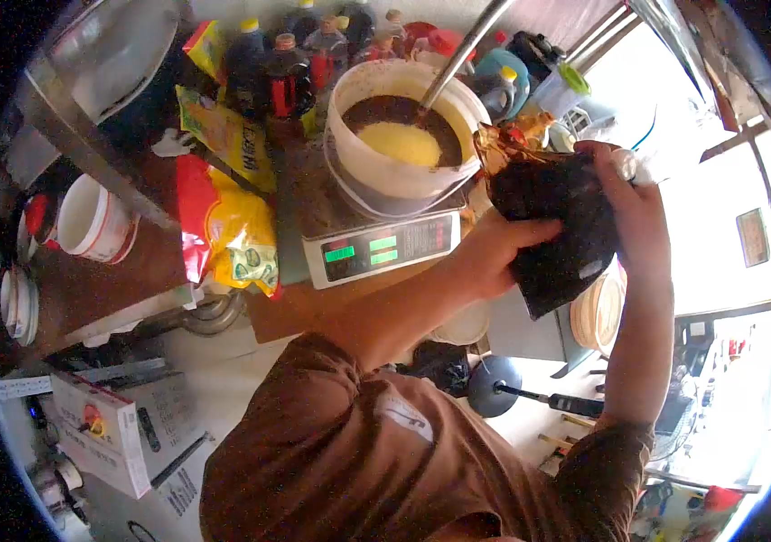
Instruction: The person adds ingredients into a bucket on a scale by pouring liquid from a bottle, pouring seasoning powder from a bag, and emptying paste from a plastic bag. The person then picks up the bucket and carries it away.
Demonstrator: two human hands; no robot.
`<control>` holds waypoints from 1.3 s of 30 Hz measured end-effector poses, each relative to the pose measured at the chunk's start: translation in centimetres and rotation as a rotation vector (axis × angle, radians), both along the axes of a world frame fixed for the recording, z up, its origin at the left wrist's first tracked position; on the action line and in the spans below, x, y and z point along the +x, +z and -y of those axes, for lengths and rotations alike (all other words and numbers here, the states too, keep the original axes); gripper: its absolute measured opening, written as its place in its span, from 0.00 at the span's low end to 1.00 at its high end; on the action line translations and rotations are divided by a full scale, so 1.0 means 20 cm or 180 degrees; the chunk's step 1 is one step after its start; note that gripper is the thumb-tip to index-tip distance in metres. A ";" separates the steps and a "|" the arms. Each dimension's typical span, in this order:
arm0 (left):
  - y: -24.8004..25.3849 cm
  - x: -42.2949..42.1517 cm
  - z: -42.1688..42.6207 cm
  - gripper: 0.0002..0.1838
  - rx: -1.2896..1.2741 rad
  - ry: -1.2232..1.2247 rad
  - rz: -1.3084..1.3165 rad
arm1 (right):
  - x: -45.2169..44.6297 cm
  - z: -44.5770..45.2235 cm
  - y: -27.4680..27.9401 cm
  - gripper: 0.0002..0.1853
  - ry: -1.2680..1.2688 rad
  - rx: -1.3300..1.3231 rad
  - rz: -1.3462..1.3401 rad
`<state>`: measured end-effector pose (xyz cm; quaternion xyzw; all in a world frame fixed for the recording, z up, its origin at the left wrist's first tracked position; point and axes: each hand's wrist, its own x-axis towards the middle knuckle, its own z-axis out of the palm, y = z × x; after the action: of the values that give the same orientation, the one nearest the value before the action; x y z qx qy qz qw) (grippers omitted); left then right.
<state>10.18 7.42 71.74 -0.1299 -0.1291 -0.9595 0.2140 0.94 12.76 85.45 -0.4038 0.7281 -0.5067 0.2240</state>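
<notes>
My left hand (503, 257) and my right hand (625, 190) both grip a dark plastic bag (557, 217), whose contents I cannot make out. The left hand's thumb presses on the near face, while the right hand holds the far side. The bag's crumpled, shiny brown end (507, 149) is beside the rim of a white bucket (349, 167). Inside the bucket, a pale yellow heap (399, 143) lies on a dark mass (394, 110). A metal rod (462, 59) leans out of it. Under the bucket is a digital scale (385, 248) with lit green displays.
Left of the scale lie a red and yellow packet (232, 230) and a green-yellow packet (227, 135). Several dark bottles (288, 77) crowd behind. A white tub (94, 217) stands far left. Below are a carton (101, 429) and a round wooden container (598, 312).
</notes>
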 end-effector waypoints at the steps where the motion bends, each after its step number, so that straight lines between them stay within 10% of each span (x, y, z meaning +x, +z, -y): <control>1: 0.02 0.00 0.01 0.23 0.0186 0.0014 0.0051 | 0.00 0.01 0.00 0.16 0.0026 0.0003 -0.0023; 18: 0.16 -0.05 0.20 0.18 0.0716 -0.0034 0.0354 | 0.11 0.13 0.03 0.11 -0.0335 0.0084 -0.1308; 25: 0.14 0.02 0.26 0.39 0.0456 -0.0017 -0.0972 | 0.05 0.13 0.18 0.12 -0.0334 -0.0272 -0.1141; 39: 0.18 -0.08 0.24 0.12 0.0800 0.0184 -0.0270 | 0.08 0.16 -0.12 0.09 0.0192 -0.0080 -0.2595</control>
<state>8.62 2.57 75.34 -0.1387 -0.0024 -0.9552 0.2614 2.48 9.60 83.15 -0.5954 0.7387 -0.3073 -0.0732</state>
